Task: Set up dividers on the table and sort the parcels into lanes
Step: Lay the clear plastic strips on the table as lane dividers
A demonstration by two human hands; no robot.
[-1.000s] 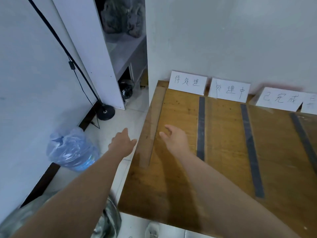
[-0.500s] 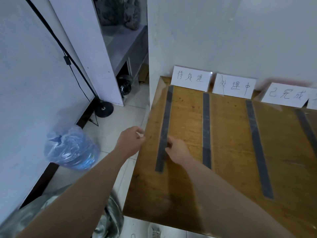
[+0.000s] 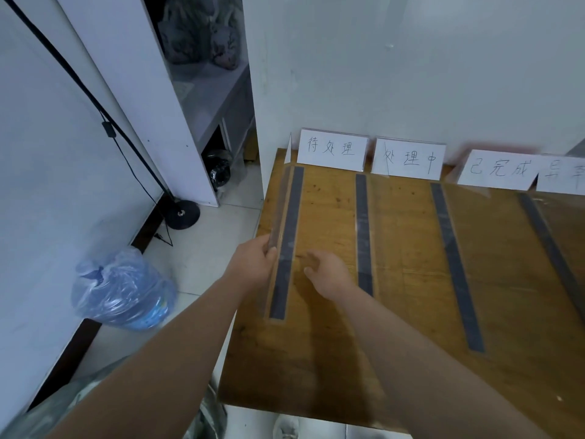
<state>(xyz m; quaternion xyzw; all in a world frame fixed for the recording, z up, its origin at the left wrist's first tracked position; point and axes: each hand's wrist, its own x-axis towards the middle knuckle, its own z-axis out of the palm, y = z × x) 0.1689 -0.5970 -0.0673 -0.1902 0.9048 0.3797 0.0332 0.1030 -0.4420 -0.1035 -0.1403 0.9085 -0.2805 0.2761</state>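
A: The table (image 3: pixel 405 312) fills the lower right of the frame. Where does the clear divider (image 3: pixel 280 217) stand?

B: Along its left edge, upright beside the leftmost dark strip (image 3: pixel 288 242). The left hand (image 3: pixel 253 264) pinches its near end.

A: And the right hand (image 3: pixel 329 274)?

B: Loosely open, empty, just right of the strip. I'd steady the sheet with it and keep the base parallel to the strip.

Left hand (image 3: pixel 253 264) in a closed grip, right hand (image 3: pixel 329 274) beside it (fingers loosely curled)
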